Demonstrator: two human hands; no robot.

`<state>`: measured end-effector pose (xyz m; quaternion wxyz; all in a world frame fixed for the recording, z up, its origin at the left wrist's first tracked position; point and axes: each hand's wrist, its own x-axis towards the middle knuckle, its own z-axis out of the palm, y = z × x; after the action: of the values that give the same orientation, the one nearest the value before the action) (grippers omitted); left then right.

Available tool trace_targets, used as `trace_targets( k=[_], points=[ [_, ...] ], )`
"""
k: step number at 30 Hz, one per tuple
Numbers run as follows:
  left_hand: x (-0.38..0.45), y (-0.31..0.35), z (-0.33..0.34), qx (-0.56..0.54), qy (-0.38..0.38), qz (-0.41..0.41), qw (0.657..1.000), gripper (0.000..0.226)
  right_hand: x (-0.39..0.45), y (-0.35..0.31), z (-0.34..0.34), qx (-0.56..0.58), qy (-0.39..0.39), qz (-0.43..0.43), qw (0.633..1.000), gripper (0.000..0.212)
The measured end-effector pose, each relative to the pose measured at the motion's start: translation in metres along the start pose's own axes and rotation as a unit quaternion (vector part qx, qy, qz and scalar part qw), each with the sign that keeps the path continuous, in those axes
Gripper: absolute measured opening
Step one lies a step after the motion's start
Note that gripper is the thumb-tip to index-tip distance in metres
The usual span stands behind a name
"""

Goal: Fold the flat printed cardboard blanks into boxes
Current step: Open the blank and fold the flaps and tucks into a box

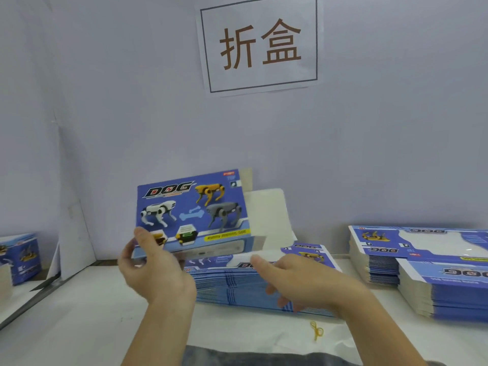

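While the left hand (155, 270) grips a half-folded box (194, 212), the right hand (301, 278) hovers open.

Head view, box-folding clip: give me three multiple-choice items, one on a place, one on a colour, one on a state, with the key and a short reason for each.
1. Where does the yellow rubber band lie?
A. on the table in front of the middle stack of blanks
B. on top of the right-hand stack
C. around the held box

2. What colour are the characters on the wall sign?
A. blue
B. brown
C. green

3. What is the left hand doing?
A. resting flat on the table
B. pointing at the sign
C. gripping the lower left corner of the printed box

Key: 1 A, the band lies on the white table just before the middle stack. 2 B, the two large characters are brown on white paper. 3 C, its thumb lies on the box's printed face while the right hand hovers open over the stack.
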<state>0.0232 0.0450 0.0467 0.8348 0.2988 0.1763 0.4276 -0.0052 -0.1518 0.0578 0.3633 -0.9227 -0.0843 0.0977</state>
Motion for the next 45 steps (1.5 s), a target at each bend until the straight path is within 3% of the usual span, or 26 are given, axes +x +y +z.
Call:
trace_targets(
  k=[2, 4, 7, 9, 11, 13, 15, 17, 19, 22, 25, 28, 34, 37, 39, 42, 45],
  points=[
    [-0.011, -0.002, 0.006, 0.001, -0.087, -0.051, 0.995, 0.042, 0.004, -0.002, 0.005, 0.142, 0.015, 0.02, 0.989, 0.114],
    [-0.025, -0.005, 0.01, 0.016, -0.22, -0.104, 0.97, 0.067, 0.004, -0.008, 0.008, 0.351, 0.043, -0.009, 0.935, 0.13],
    [-0.04, -0.01, 0.008, 0.093, -0.395, -0.163, 0.899, 0.085, 0.006, -0.004, -0.006, 0.55, 0.154, -0.107, 0.814, 0.114],
    [-0.044, -0.014, 0.003, 0.207, -0.487, -0.169, 0.832, 0.081, 0.007, 0.007, -0.017, 0.578, 0.225, -0.16, 0.768, 0.106],
    [-0.045, -0.016, 0.001, 0.272, -0.514, -0.145, 0.8, 0.076, 0.005, 0.016, -0.026, 0.538, 0.263, -0.176, 0.781, 0.101],
    [-0.041, -0.012, 0.0, 0.264, -0.461, -0.097, 0.842, 0.087, 0.003, 0.024, -0.032, 0.484, 0.252, -0.178, 0.819, 0.103],
    [-0.036, -0.007, 0.001, 0.226, -0.43, -0.041, 0.873, 0.089, 0.0, 0.03, -0.034, 0.404, 0.2, -0.184, 0.874, 0.11],
    [-0.034, -0.005, 0.002, 0.182, -0.459, -0.018, 0.869, 0.086, -0.003, 0.031, -0.031, 0.289, 0.127, -0.191, 0.93, 0.102],
    [-0.035, -0.002, 0.002, 0.149, -0.47, -0.016, 0.87, 0.078, -0.003, 0.03, -0.023, 0.229, 0.063, -0.2, 0.951, 0.091],
    [-0.038, 0.0, 0.0, 0.141, -0.471, -0.004, 0.871, 0.055, 0.005, 0.029, -0.011, 0.249, 0.077, -0.227, 0.938, 0.091],
    [-0.048, -0.01, 0.0, 0.156, -0.463, 0.033, 0.872, 0.055, 0.016, 0.027, 0.003, 0.326, 0.168, -0.291, 0.884, 0.076],
    [-0.055, -0.02, 0.002, 0.152, -0.443, 0.057, 0.882, 0.058, 0.023, 0.026, 0.013, 0.334, 0.225, -0.329, 0.854, 0.057],
    [-0.046, -0.024, -0.001, 0.198, -0.44, 0.095, 0.871, 0.043, 0.024, 0.025, 0.012, 0.398, 0.171, -0.279, 0.857, 0.036],
    [-0.048, -0.026, -0.001, 0.198, -0.443, 0.035, 0.873, 0.038, 0.025, 0.019, 0.012, 0.393, 0.231, -0.231, 0.86, 0.048],
    [-0.048, -0.026, 0.0, 0.224, -0.462, 0.043, 0.857, 0.032, 0.028, 0.02, 0.014, 0.375, 0.271, -0.21, 0.861, 0.033],
    [-0.045, -0.024, 0.002, 0.211, -0.463, 0.017, 0.86, 0.016, 0.033, 0.025, 0.015, 0.42, 0.235, -0.186, 0.857, 0.026],
    [-0.042, -0.026, 0.001, 0.157, -0.446, -0.05, 0.88, 0.044, 0.034, 0.027, 0.013, 0.438, 0.205, -0.196, 0.853, 0.044]
  ],
)
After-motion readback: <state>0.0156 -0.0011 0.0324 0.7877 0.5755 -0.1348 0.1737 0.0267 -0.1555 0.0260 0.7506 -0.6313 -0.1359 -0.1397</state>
